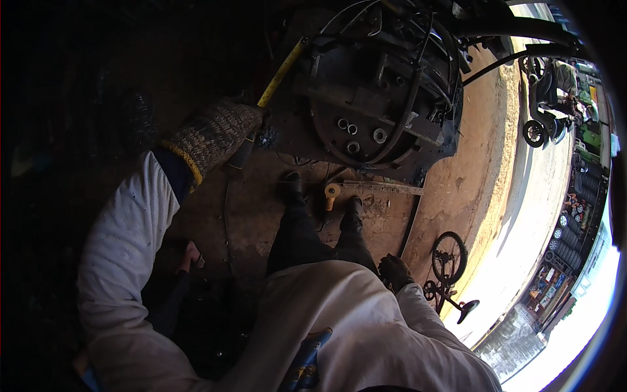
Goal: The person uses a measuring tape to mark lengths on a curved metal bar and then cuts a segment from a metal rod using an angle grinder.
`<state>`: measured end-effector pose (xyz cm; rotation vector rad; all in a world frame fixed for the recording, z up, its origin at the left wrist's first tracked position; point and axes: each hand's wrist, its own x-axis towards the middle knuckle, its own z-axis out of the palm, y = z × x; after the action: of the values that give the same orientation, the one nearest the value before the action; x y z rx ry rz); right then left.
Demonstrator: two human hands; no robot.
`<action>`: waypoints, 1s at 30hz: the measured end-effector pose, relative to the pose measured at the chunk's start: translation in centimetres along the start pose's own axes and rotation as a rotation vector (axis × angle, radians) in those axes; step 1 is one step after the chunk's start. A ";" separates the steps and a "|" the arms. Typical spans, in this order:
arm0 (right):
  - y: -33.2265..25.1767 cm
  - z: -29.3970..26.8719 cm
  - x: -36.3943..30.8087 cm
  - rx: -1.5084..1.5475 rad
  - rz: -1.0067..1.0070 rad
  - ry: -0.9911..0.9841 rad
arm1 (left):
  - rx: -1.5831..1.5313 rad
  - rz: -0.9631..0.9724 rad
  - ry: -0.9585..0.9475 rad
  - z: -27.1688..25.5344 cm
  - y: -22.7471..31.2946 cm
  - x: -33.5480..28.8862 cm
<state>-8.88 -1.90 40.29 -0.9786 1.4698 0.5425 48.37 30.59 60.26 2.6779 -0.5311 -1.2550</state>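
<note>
My left hand (225,134), in a brown knit glove with a yellow cuff edge, is closed around a tape measure at the left side of a dark metal workbench (284,140). The tape's yellow blade (281,75) runs out from the glove toward the far edge of the bench. Several metal rings (353,147) lie on the bench top, among curved steel hoops and flat bars. Down beside my right thigh hangs my right hand (395,271) in a dark glove. Its fingers are too dark to make out, and whether it holds anything does not show.
A yellow power tool (332,193) is on the floor between my feet and the bench, near a long straight bar (385,187). To the right stands a bicycle (447,261). A motorbike (545,101) is farther off. Another person's foot (190,256) shows at left.
</note>
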 end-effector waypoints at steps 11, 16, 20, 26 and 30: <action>0.2 0.1 0.3 -0.008 -0.028 0.019 | 0.142 0.127 0.041 0.8 -0.6 0.1; 0.8 -0.8 0.9 0.090 -0.021 -0.068 | 0.178 0.165 0.057 1.0 -0.7 0.2; 0.6 -0.8 1.0 0.134 0.017 -0.114 | 0.205 0.183 0.067 1.1 -0.9 0.1; 0.0 -0.4 0.6 -0.014 -0.046 -0.089 | 0.250 0.218 0.078 1.1 -0.9 -0.1; -0.5 0.7 0.2 0.013 -0.048 -0.041 | 0.297 0.269 0.086 1.7 -1.6 0.3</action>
<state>-8.09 -1.68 40.11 -0.9847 1.4086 0.5145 47.64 32.01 58.53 2.7509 -1.0998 -1.0526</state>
